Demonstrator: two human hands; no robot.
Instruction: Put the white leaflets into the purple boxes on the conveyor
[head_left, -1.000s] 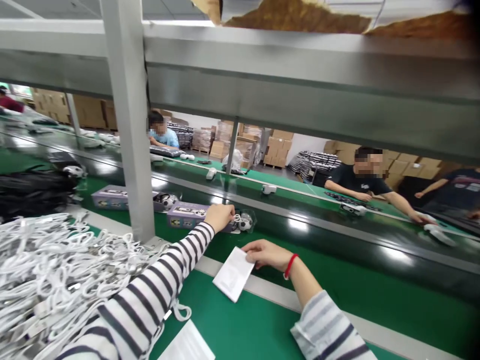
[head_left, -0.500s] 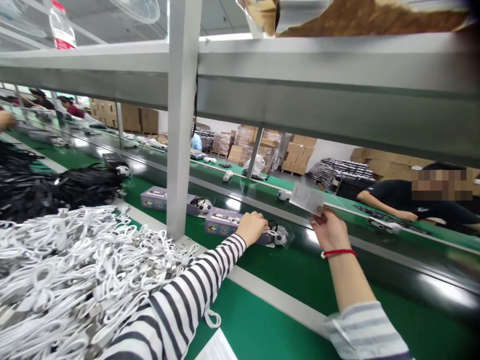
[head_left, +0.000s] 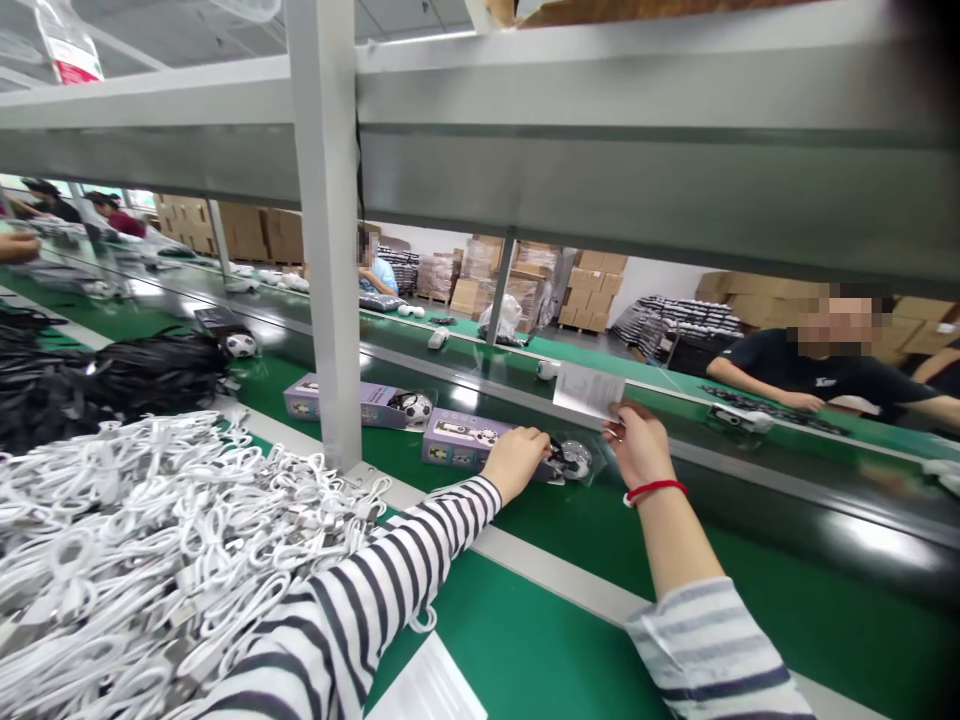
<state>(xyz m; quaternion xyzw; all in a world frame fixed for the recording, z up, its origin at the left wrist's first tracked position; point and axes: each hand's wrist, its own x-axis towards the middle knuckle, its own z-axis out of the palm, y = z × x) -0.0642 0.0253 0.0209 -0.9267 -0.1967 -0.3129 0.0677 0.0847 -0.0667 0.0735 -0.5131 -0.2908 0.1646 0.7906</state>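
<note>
My left hand (head_left: 516, 462) is closed over the right end of a purple printed box (head_left: 461, 438), its fingertips curled at the opening. A clear-wrapped ball with a black-and-white football pattern (head_left: 576, 458) sticks out of that end, beside a black strap. My right hand (head_left: 641, 440) pinches a thin printed leaflet (head_left: 589, 390) by its corner, above and right of the box. A second purple box (head_left: 367, 403), partly behind the post, has a similar football-patterned ball (head_left: 414, 406) at its end.
White cables (head_left: 165, 540) lie heaped at the left, with black straps (head_left: 150, 370) behind. A grey post (head_left: 328, 250) rises to a low shelf (head_left: 600, 170). White papers (head_left: 431, 685) lie near my left sleeve. A co-worker (head_left: 810, 360) sits across the green line.
The view has shifted slightly. The white cable seen at my left fingertips is no longer visible there. My right hand still holds the leaflet, now slightly lower and further left in view.
</note>
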